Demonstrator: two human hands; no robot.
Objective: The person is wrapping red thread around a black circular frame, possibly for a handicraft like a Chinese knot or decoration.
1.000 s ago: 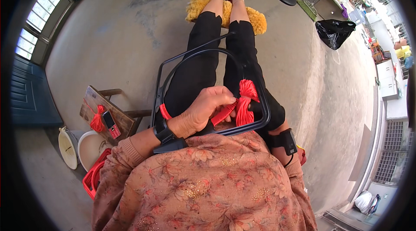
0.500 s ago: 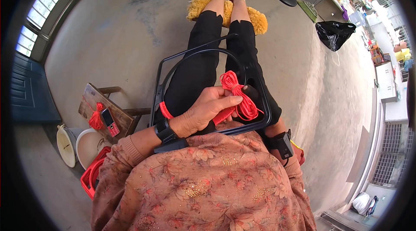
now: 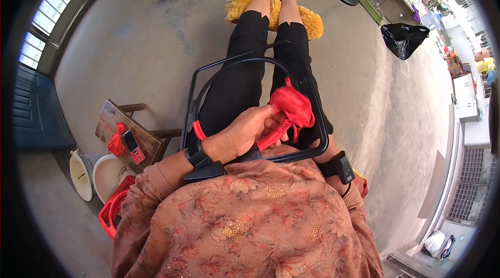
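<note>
A black metal frame (image 3: 322,121) with rounded corners lies across my lap. Red cord is coiled tightly round one stretch of its near side (image 3: 271,136), and another short red wrapping (image 3: 199,130) sits on its left side. My left hand (image 3: 247,129) reaches over the frame, fingers curled and closed on a bundle of red cord (image 3: 292,107), which is smeared by motion. My right forearm (image 3: 329,166) comes in from the right with a black device strapped at the wrist. The right hand itself is hidden behind the frame and the cord.
At left, a wooden stool (image 3: 108,116) bears another red cord bundle (image 3: 116,145) and a red-and-black phone (image 3: 133,147). Pale buckets (image 3: 107,176) and a red plastic item (image 3: 112,207) stand nearby. A yellow fluffy roll (image 3: 311,23) lies under my ankles. A black bag (image 3: 405,40) is far right.
The cord bundle has turned and shifted slightly right and is now blurred. My left thumb, earlier laid across the bundle, has drawn back left with the fingers curled.
</note>
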